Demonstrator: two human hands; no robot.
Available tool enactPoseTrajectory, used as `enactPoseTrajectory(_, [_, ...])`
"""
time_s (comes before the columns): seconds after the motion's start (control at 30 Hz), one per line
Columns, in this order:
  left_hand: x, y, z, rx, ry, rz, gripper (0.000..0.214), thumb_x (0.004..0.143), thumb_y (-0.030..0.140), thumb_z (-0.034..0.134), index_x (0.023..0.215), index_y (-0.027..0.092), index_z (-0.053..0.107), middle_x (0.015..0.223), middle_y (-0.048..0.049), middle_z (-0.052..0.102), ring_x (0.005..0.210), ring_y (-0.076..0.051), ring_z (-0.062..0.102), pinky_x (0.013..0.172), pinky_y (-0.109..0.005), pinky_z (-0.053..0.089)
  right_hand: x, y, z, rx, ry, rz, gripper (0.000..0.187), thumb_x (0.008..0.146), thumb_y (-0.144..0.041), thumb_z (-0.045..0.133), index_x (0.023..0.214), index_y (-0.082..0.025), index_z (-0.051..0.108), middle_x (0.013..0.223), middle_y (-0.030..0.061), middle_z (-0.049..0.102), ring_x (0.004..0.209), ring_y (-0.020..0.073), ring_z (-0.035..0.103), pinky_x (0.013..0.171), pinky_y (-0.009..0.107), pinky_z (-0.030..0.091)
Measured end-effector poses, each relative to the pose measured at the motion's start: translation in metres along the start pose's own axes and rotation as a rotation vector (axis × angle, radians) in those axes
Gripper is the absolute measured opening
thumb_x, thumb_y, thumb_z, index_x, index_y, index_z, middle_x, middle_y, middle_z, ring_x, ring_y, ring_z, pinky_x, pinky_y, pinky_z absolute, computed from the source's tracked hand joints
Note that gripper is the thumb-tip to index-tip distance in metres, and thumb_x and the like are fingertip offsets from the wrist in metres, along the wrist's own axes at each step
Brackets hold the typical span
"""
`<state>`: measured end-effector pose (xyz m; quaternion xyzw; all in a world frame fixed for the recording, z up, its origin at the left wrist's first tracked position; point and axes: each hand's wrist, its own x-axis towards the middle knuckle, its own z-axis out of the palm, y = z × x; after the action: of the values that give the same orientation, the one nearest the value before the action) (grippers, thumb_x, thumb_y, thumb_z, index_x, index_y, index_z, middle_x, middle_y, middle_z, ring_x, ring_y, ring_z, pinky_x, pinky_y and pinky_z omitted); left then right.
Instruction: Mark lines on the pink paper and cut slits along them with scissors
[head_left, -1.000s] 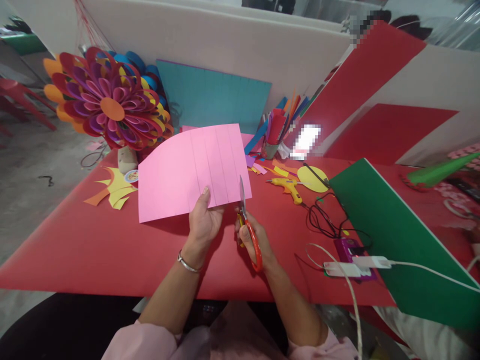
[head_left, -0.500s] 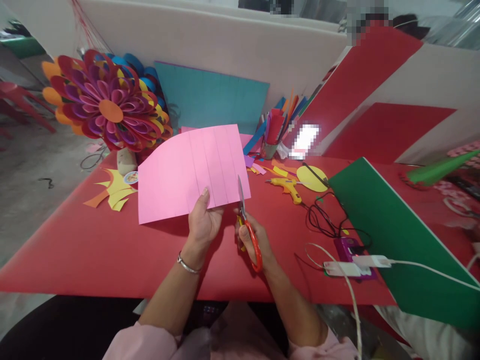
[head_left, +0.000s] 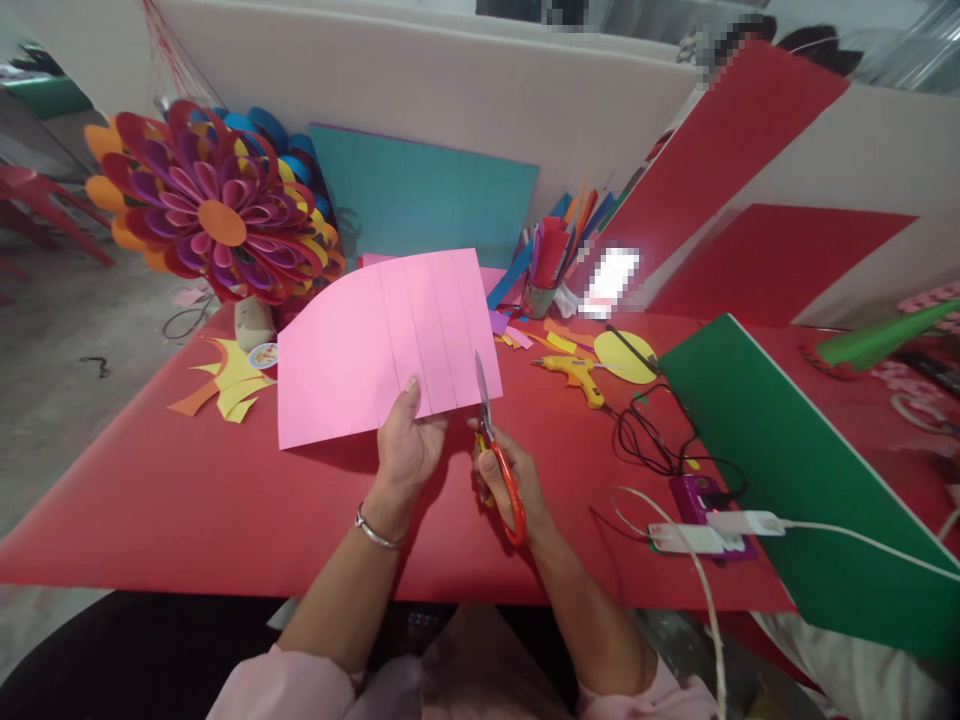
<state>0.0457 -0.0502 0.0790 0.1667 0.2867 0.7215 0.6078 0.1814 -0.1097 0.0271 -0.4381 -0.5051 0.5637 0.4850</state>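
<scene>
Pink paper (head_left: 345,355) in pinching left hand (head_left: 409,445), scissors (head_left: 514,500) in curled right hand (head_left: 531,485), over red tabletop (head_left: 217,510) before pale partition (head_left: 450,90).

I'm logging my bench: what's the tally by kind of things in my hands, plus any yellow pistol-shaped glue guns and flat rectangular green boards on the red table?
Red-handled metal scissors: 1
Held lined pink paper sheet: 1
Yellow glue gun: 1
Rectangular green board: 1
Total: 4
</scene>
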Motion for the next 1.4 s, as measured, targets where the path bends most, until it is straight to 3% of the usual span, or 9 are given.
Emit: enactPoseTrajectory(1.4, [0.0001, -0.0017, -0.0025, -0.010, -0.003, 0.003, 0.023, 0.091, 0.031, 0.070, 0.104, 0.016, 0.081, 0.117, -0.0137, 0.080, 0.133, -0.028, 0.066, 0.112, -0.039, 0.056, -0.0012, -0.0080, 0.0036, 0.013, 0.089, 0.114, 0.069, 0.086, -0.066, 0.074, 0.136, -0.018, 0.068, 0.052, -0.0110, 0.044, 0.037, 0.0066, 0.040, 0.036, 0.019, 0.035])
